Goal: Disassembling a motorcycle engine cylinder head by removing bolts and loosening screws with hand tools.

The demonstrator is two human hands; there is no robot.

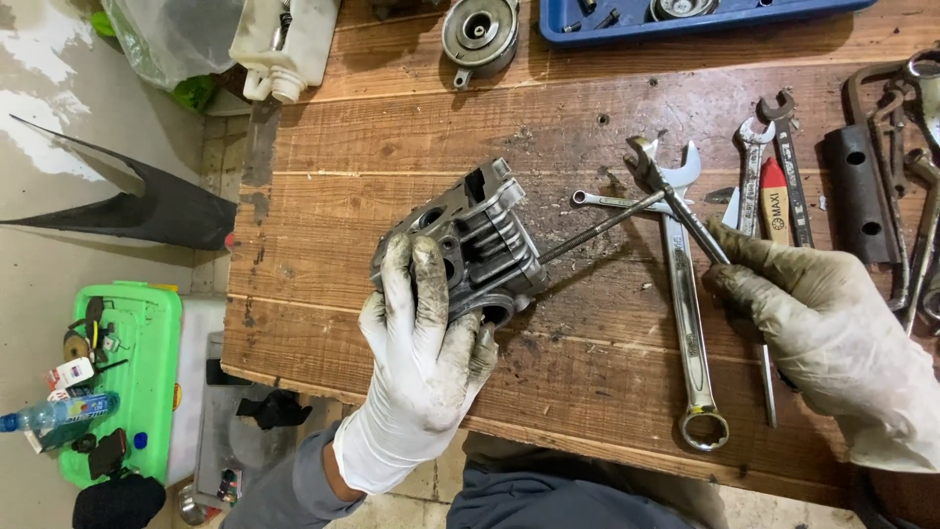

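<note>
While the left hand (pixel 421 353) clamps the finned metal engine part (pixel 470 250) mid-bench, heavy, rigid, probably greasy, the right hand (pixel 813 313) pinches a long rod (pixel 597 227) entering its right side.

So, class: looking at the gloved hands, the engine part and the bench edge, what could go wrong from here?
1. The left hand grips the finned engine part close to the bench edge; it could slip off and fall.
2. The right hand holds a dark wrench near the long stud; a slip might bend it.
3. The gloves look grimy, possibly weakening grip.
</note>
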